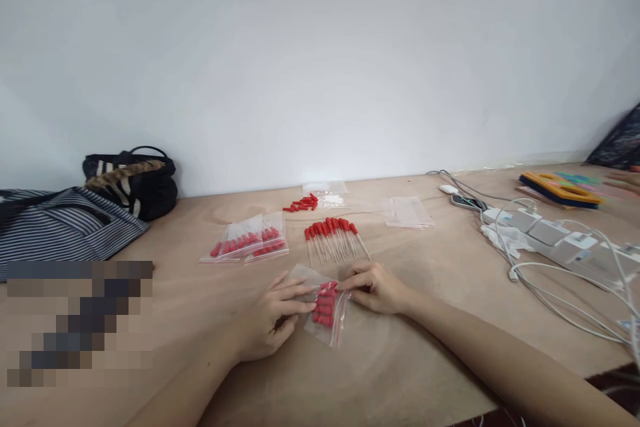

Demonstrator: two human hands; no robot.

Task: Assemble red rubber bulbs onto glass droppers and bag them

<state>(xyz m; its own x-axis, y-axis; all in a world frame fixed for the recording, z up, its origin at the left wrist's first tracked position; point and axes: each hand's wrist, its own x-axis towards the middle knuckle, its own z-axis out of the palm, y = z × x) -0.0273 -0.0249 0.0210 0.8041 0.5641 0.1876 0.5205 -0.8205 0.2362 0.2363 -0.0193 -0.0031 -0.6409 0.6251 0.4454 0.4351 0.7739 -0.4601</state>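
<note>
A small clear zip-lock bag with several red-tipped pieces inside lies flat on the table in front of me. My left hand rests at its left side, fingers stretched and spread, fingertips on the plastic. On the other side, my right hand has bent fingers closed at the bag's upper right edge, thumb tucked below. Just beyond the hands, several red-headed white sticks lie fanned out side by side. To their left are filled zip-lock bags holding similar red pieces.
Loose red caps lie near the wall beside thin white sticks. Flat clear bags are at the back right. Power strips with white cables spread along the right. A striped bag and black handbag stand left.
</note>
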